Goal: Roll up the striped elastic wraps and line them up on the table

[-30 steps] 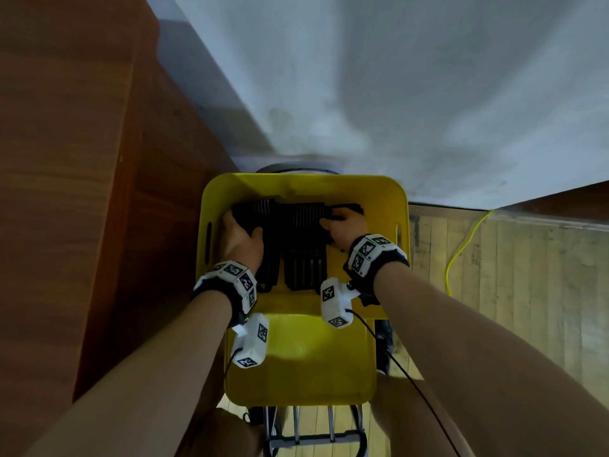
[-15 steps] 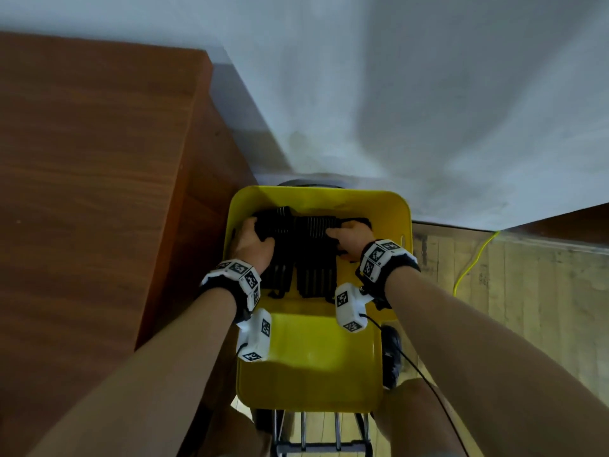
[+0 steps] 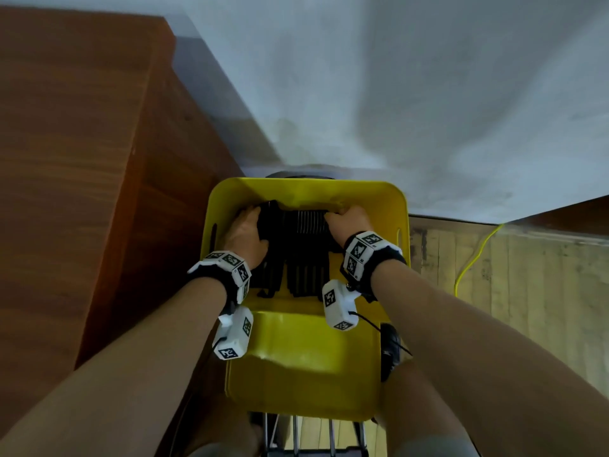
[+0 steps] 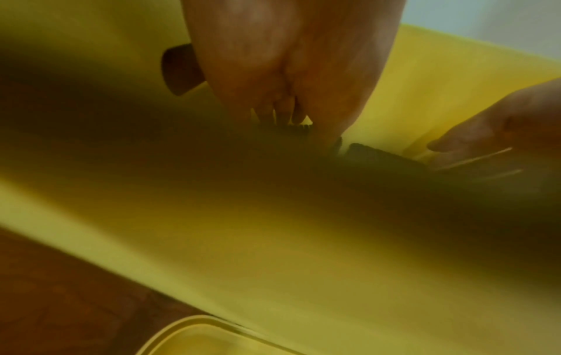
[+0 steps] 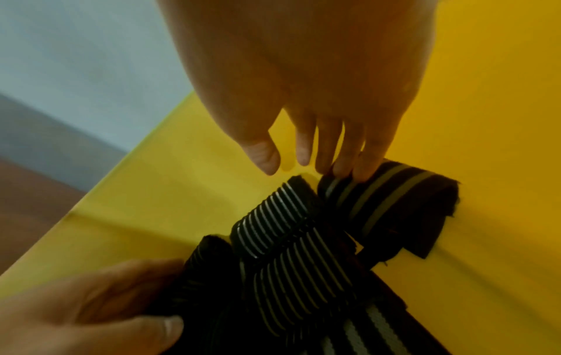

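Observation:
Several black elastic wraps with pale stripes (image 3: 306,245) lie flat side by side at the far end of a yellow bin (image 3: 296,357). My left hand (image 3: 245,232) holds the left wrap by its edge; in the right wrist view, thumb and fingers of the left hand (image 5: 91,312) pinch the black fabric. My right hand (image 3: 342,217) is at the right far corner of the pile. Its fingers (image 5: 364,163) point down nearly straight, tips touching the end of a wide-striped wrap (image 5: 394,199), thumb apart. The left wrist view is blurred; wraps (image 4: 379,156) show dimly.
The bin sits on a metal cart frame (image 3: 313,437). A brown wooden table (image 3: 66,159) stands close on the left. A pale wall (image 3: 428,94) is behind, with wooden floor (image 3: 527,291) and a yellow cable (image 3: 474,258) at the right.
Both hands have slid a little toward the bin's far wall along the wraps. The head view has shifted, showing more of the table top. The wraps remain in the bin.

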Demonstrator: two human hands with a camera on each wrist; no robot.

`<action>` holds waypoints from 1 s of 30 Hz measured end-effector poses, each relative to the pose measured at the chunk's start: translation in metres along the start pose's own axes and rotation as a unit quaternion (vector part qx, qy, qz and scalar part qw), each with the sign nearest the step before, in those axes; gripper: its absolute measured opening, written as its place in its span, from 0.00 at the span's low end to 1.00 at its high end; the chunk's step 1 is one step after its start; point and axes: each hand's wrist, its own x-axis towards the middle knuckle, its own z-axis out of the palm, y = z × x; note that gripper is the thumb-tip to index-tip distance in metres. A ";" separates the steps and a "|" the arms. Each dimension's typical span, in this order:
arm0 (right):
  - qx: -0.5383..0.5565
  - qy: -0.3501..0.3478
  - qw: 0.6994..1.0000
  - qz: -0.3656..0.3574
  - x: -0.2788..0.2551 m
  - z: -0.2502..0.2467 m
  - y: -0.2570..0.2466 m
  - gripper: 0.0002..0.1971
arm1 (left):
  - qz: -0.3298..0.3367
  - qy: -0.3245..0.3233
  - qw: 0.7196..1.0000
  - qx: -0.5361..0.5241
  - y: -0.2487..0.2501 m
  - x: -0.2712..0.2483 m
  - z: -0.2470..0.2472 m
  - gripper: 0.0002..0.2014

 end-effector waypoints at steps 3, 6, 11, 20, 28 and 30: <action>-0.075 0.019 0.992 -0.101 -0.016 -0.001 -0.018 0.06 | 0.000 0.033 0.998 -0.044 0.005 -0.008 -0.004 0.28; -0.117 -0.066 0.979 -0.153 -0.018 0.013 -0.042 0.14 | 0.009 0.045 0.997 -0.055 0.007 -0.017 -0.007 0.26; -0.185 -0.184 0.948 -0.182 -0.016 0.048 -0.062 0.22 | 0.056 0.071 0.991 -0.095 0.000 -0.022 -0.011 0.21; -0.175 -0.157 0.960 -0.150 -0.008 0.065 -0.062 0.21 | 0.020 0.069 0.994 -0.080 -0.004 -0.018 -0.004 0.21; -0.219 -0.133 0.950 -0.177 -0.010 0.058 -0.060 0.13 | 0.012 0.082 0.992 -0.096 -0.009 -0.015 0.006 0.23; -0.221 -0.099 0.951 -0.194 -0.012 0.057 -0.059 0.14 | 0.023 0.095 0.990 -0.105 -0.007 -0.017 0.007 0.22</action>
